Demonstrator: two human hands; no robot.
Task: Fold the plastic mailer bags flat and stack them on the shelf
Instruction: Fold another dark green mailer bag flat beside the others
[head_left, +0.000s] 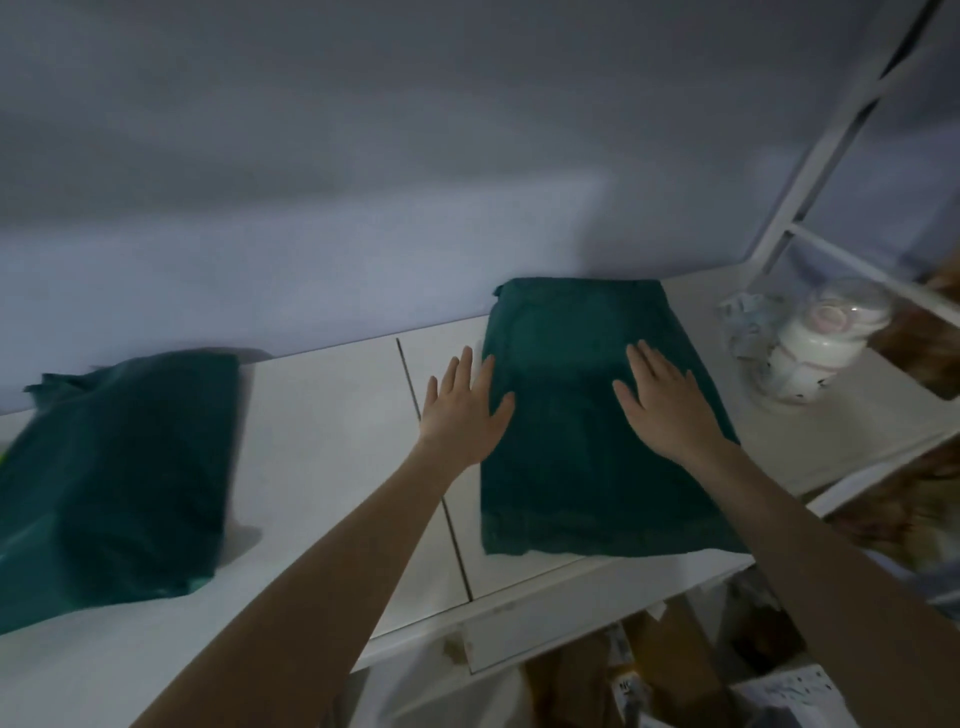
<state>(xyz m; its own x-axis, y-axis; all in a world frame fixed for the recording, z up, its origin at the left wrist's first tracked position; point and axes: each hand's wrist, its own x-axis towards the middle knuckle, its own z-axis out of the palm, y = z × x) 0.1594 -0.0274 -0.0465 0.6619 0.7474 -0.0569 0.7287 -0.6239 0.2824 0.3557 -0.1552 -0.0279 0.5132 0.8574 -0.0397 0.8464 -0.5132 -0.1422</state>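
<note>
1. Both hands are flat and open, fingers spread, gripping nothing. The left hand (464, 407) sits half over the left edge of the folded green mailer bag (582, 415), half over the bare white shelf (332, 415). The right hand (662, 402) is palm down on the bag's right side. Looks like the smoothing-down step to me.
2. That bag lies towards the right end of the shelf, its far end almost at the wall (311, 156), near end close to the front edge.
3. If I were doing it, I'd sweep both palms outward from the middle so trapped air goes out the sides. This plastic probably slides, so press down rather than shove.
4. A second green bag (119, 478) is at the left end, well apart, blurry and a bit puffy. I'd guess it goes on top afterwards.
5. Watch the white jar (815, 348) near the right edge of the shelf, easy to clip with an elbow.
</note>
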